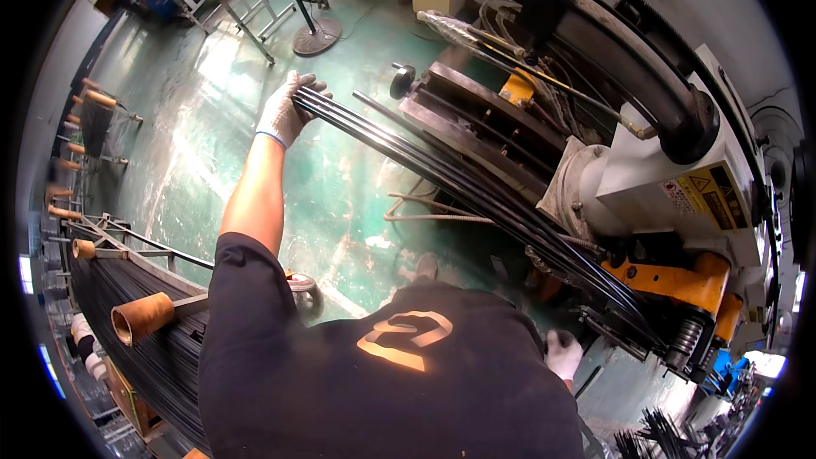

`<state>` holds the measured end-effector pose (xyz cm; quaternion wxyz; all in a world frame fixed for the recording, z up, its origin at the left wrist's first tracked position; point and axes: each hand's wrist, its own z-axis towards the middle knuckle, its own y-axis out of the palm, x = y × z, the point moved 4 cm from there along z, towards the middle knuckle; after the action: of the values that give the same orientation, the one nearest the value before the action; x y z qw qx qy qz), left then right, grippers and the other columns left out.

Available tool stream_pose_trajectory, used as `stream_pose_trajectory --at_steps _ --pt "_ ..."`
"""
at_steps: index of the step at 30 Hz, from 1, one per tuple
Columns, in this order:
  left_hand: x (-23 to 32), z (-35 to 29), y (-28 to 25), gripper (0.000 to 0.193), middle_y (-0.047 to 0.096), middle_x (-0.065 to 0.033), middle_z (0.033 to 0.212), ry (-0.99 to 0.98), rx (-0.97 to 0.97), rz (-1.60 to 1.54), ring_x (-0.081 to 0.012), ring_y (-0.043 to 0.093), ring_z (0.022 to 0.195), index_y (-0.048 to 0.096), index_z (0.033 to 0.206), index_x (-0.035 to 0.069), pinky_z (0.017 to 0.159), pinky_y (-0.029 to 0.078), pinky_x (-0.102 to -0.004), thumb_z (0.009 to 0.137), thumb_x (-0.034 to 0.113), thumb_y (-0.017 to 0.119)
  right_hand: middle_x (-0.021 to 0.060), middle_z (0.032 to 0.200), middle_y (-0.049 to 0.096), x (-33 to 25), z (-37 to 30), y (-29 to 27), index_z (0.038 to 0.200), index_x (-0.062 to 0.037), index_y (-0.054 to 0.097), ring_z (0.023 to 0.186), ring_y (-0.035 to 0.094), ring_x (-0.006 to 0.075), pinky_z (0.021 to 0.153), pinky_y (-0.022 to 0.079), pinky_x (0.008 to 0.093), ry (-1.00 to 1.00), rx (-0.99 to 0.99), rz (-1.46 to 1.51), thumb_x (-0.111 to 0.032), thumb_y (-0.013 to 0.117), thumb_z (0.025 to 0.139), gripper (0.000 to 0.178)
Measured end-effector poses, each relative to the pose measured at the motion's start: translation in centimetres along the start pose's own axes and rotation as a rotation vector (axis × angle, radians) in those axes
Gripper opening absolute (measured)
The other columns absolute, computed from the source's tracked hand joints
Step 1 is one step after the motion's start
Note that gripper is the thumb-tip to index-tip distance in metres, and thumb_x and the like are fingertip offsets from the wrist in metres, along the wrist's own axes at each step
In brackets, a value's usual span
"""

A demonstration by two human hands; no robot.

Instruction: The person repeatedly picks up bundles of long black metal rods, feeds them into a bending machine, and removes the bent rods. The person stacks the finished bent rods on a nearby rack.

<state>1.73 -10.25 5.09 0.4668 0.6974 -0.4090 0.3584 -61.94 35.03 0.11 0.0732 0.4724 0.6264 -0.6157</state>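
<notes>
My left hand (287, 112), in a white glove with a blue cuff, reaches forward with the arm stretched out. Its fingers close around the near-left ends of a bundle of long, thin black rods (425, 157). From there the rods slant down to the right, alongside the machine, to its orange part (680, 285). Low on the right, beside my dark shirt, is my right hand (563, 354), also in a pale glove. It sits below the rods and apart from them; its fingers look curled, but whether they grip anything is hidden.
A machine with a white housing (671, 187), a dark metal bed (484, 123) and a thick black arm fills the right. At lower left, a rack holds many black rods (144, 306) beside a brown roller (143, 318). A metal frame (246, 13) and round base (317, 36) stand on the green floor.
</notes>
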Motion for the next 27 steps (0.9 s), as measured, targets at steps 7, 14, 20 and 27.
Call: stream_pose_trajectory --at_steps 7,14,20,27 --pt "-0.8 1.2 -0.7 0.067 0.064 -0.0273 0.119 0.048 0.063 -0.239 -0.0453 0.065 0.112 0.05 0.134 -0.007 0.096 0.056 -0.0595 0.107 0.054 0.043 0.0174 0.122 0.066 -23.6 2.9 -5.1 0.127 0.0002 0.067 0.118 0.061 0.0399 0.105 0.044 0.0539 -0.843 0.432 -0.534 -0.029 0.07 0.096 0.042" --pt "-1.3 -0.4 -4.7 0.052 0.061 -0.0165 0.121 0.088 0.189 -0.4 -0.0382 0.057 0.118 0.058 0.111 0.002 0.105 0.047 -0.0559 0.108 0.052 0.046 0.0179 0.125 0.066 -19.3 4.5 -4.2 0.122 -0.0051 0.068 0.119 0.061 0.041 0.107 0.045 0.0542 -0.911 0.4 -0.595 -0.027 0.069 0.095 0.035" --pt "-8.3 -12.7 0.7 0.084 0.029 -0.0278 0.161 -0.093 0.214 -0.555 -0.0455 0.032 0.147 0.025 0.157 -0.005 0.124 0.025 -0.0632 0.104 0.054 0.051 0.0133 0.112 0.071 -16.5 3.7 -4.8 0.097 -0.0099 0.074 0.109 0.067 0.0359 0.101 0.05 0.0531 -0.848 0.608 -0.458 -0.013 0.083 0.074 0.025" --pt "-13.6 -19.2 13.6 0.069 0.047 -0.0275 0.148 -0.326 -0.255 -0.422 -0.0425 0.05 0.133 0.045 0.143 -0.009 0.117 0.039 -0.0596 0.103 0.046 0.06 0.0093 0.112 0.069 -15.3 3.1 -4.4 0.094 -0.0109 0.069 0.107 0.066 0.0326 0.101 0.051 0.0517 -0.787 0.764 -0.387 -0.018 0.083 0.077 0.023"
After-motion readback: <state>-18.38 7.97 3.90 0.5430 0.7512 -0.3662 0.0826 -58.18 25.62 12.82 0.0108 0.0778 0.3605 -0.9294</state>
